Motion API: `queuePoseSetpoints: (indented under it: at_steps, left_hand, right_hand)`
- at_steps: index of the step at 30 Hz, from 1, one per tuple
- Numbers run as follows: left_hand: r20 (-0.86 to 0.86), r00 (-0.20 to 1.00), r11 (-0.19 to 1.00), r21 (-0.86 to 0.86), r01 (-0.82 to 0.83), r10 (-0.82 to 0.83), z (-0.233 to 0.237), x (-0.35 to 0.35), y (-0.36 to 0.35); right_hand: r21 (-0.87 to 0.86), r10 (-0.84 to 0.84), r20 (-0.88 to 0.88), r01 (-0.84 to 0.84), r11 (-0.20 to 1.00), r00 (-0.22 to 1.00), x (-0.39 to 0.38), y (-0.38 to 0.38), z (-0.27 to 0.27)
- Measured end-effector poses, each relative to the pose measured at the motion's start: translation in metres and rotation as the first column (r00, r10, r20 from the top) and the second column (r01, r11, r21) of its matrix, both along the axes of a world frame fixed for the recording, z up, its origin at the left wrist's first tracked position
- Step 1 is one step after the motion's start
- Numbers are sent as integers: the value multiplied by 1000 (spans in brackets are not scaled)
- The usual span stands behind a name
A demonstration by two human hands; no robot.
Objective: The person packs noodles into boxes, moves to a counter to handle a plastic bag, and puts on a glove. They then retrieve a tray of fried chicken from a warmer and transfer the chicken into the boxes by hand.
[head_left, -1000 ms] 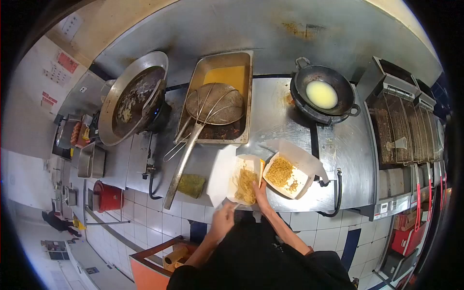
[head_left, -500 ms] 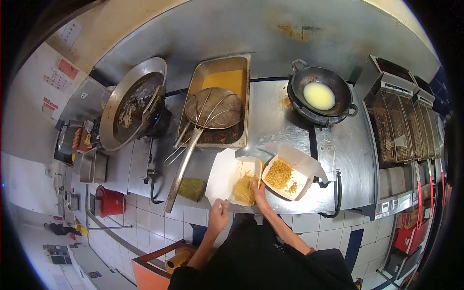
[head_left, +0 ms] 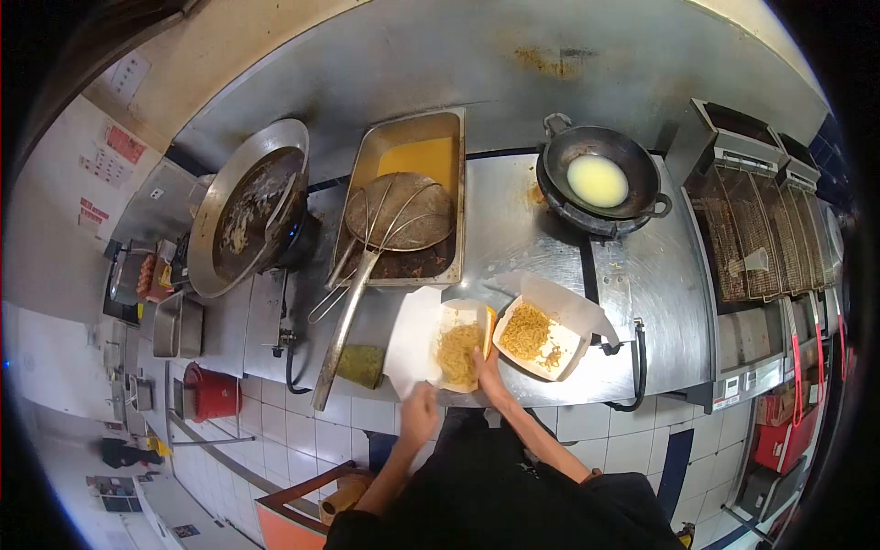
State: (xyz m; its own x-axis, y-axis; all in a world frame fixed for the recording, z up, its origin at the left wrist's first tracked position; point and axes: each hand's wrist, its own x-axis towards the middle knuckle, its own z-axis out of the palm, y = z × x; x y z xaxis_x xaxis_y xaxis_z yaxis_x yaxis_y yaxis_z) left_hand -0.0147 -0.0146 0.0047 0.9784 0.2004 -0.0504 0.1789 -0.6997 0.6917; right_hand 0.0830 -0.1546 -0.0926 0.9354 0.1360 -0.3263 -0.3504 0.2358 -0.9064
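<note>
A white paper takeaway box (head_left: 447, 318) with its lid folded out to the left holds pale noodles (head_left: 457, 352). My right hand (head_left: 489, 374) grips this box at its near right wall, thumb on the inner side by the noodles. Just below the lid's near corner, my left hand (head_left: 419, 411) is closed; whatever its fingers hold, if anything, is hidden. Right of my right hand, a second open takeaway box (head_left: 576, 323) contains browner noodles (head_left: 527, 332). Both boxes are at the front of the steel counter (head_left: 513, 211).
A long-handled strainer (head_left: 399, 213) lies across a deep steel tray (head_left: 460, 137) of yellow liquid. Farther left is a large wok (head_left: 289, 137) of dark oil; a black wok (head_left: 587, 142) is behind the boxes. Fryer baskets (head_left: 747, 238) line the right. A green scouring pad (head_left: 361, 365) sits at the front edge.
My left hand has turned and closed more near the lid's corner. The noodles in the left box look more spread out. My right hand still holds that box.
</note>
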Motion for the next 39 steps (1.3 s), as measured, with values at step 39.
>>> queuePoseSetpoints:
  at_steps: [39]
  left_hand:
    - [-470,825,634,-543,-550,313,5,-79,-13]
  right_hand:
    - [142,-80,-240,116,983,968,15,10,19]
